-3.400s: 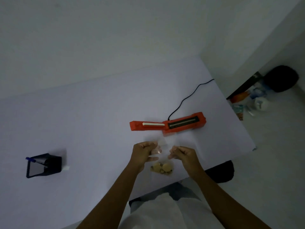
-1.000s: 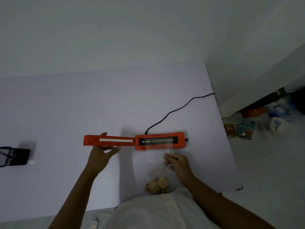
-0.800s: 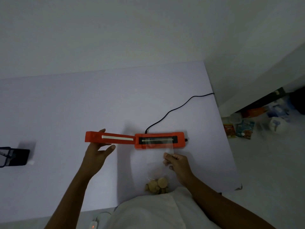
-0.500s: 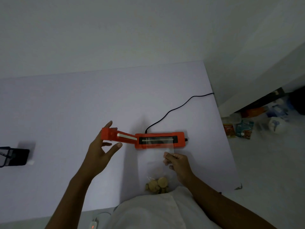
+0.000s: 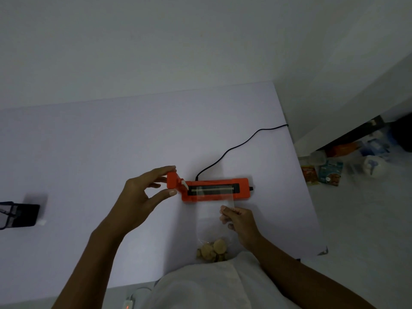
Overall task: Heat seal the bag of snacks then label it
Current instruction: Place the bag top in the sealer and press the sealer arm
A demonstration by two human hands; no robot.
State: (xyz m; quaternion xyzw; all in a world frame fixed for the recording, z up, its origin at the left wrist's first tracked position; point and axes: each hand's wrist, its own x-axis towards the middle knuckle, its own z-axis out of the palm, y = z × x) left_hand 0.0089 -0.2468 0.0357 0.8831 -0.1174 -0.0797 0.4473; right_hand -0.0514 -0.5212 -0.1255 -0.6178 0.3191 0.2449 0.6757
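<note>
An orange heat sealer (image 5: 243, 190) lies on the white table (image 5: 111, 152). Its hinged lid (image 5: 173, 179) stands raised nearly upright at the left end, pinched between thumb and fingers of my left hand (image 5: 140, 197). A clear plastic bag (image 5: 211, 221) lies toward me with its open top edge across the sealer's dark sealing strip. Round yellow snacks (image 5: 213, 250) sit bunched at the bag's near end. My right hand (image 5: 238, 219) pinches the bag's right edge just below the sealer.
A black power cord (image 5: 236, 148) runs from the sealer to the table's right edge. A black holder (image 5: 20, 215) stands at the far left. Packets and clutter (image 5: 330, 170) lie on the floor to the right. A small device with a red light (image 5: 128, 305) sits near me.
My left hand has swung the sealer's lid up from flat on the table to nearly upright. My right hand keeps the bag's top on the sealing strip.
</note>
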